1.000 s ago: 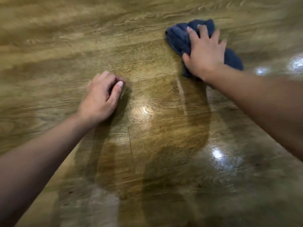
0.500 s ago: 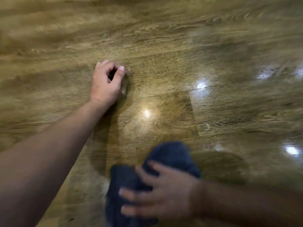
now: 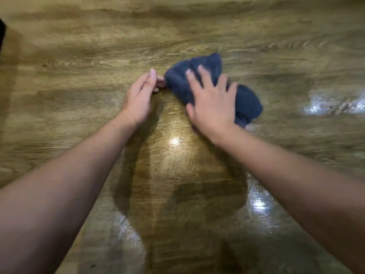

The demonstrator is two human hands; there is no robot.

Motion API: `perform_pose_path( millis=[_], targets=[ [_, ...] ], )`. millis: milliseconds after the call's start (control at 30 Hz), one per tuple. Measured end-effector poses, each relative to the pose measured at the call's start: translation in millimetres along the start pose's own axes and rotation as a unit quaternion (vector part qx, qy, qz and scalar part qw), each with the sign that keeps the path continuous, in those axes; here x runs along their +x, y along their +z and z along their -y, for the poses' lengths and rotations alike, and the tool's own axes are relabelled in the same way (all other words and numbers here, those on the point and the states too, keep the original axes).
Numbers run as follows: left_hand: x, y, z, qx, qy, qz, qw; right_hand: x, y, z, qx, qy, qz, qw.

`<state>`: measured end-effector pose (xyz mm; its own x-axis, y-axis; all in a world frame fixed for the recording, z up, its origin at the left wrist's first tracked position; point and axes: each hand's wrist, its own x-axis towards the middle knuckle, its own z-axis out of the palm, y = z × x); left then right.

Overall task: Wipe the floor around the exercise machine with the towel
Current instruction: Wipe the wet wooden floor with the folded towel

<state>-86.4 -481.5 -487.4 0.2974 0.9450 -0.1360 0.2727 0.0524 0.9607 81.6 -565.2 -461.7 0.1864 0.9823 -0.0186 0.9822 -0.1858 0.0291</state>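
Right hand (image 3: 214,104) flat, fingers spread, pressing crumpled dark blue towel (image 3: 246,101) onto glossy wood-grain floor (image 3: 79,76), frame centre-right. Left hand (image 3: 139,99) beside towel's left end, fingertips touching it; grip unclear. Frame motion-blurred.

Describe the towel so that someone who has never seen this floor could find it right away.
Start from the shiny wood-grain floor that fills the view, and follow the person's right arm to the right hand, which lies spread flat. The towel is the bunched cloth under that hand, just right of the left hand. It is the only dark blue, soft thing on the brown boards.
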Motion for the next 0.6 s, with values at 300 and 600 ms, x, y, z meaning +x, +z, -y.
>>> perform_pose_path(
  millis=[300, 600],
  targets=[
    [-21, -3, -29, 0.369, 0.028, 0.13, 0.92, -232, -6, 104, -0.01, -0.395, 0.119, 0.911],
    [-24, -4, -94, 0.535, -0.063, 0.335, 0.773, -205, -40, 25, -0.045, -0.493, 0.169, 0.852]
  ],
)
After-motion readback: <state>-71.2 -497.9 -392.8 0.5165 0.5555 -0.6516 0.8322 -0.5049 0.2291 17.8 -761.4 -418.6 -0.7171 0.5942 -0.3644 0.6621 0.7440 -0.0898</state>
